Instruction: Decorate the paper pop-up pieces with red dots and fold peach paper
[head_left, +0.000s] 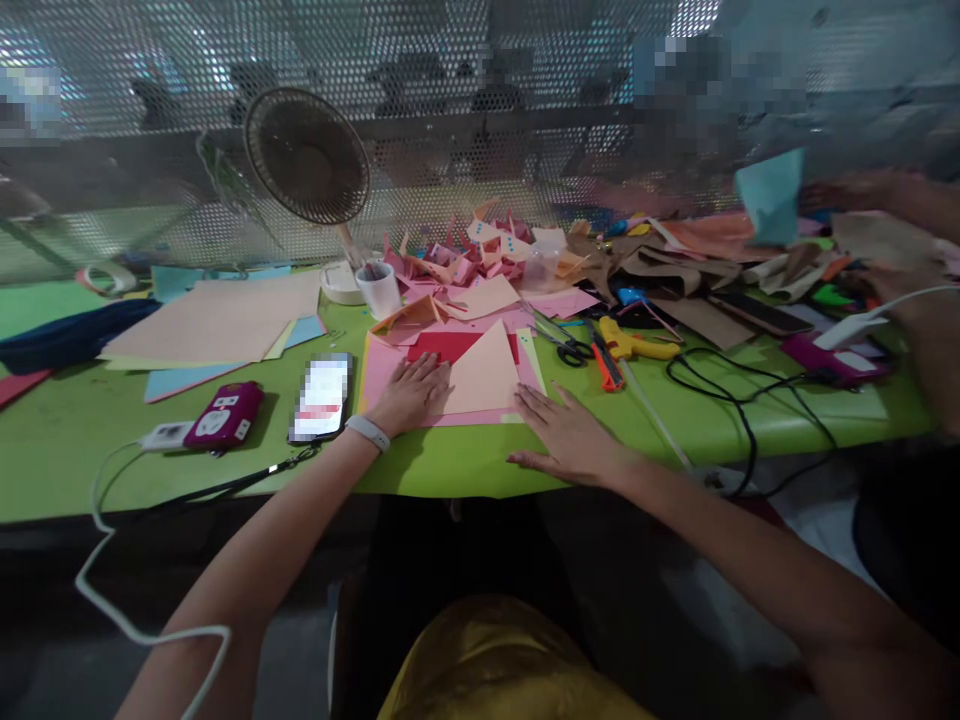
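- Bare green table (67, 450) lies open left of the phone (322, 397).
- Scissors (568, 347), cutter (606, 365) and glue gun (637, 346) crowd the right.
- Black cable (742, 400) loops beyond.
- Cup (379, 290), paper scraps (480, 260) block behind.

You sit at a long table with a bright green top (90, 440), its front edge dropping into dark shadow. Behind it runs a grey perforated metal screen (465, 110), with pale daylight showing through the holes. A small round desk fan (307, 157) stands against it.
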